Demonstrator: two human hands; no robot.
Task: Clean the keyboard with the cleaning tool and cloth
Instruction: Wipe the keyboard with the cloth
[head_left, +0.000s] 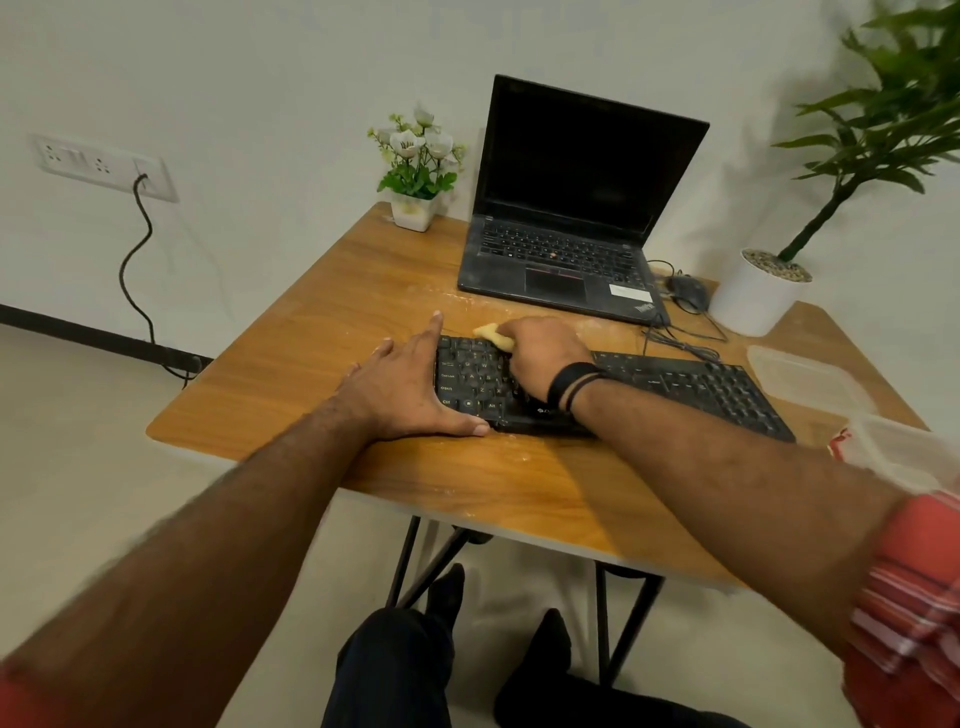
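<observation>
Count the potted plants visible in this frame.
2. A small flowering plant in a white pot stands at the table's far left corner beside the laptop; a taller leafy plant stands at the far right edge.

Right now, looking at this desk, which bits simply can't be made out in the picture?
- Head view: the middle of the keyboard lies under the right hand.
- The yellow lump is mostly inside that hand; its full shape is hidden.
- The left hand covers the keyboard's left edge.
- The clear plastic tub and the red item near the right edge are blurred.
- Key lettering is too small to read.
</observation>
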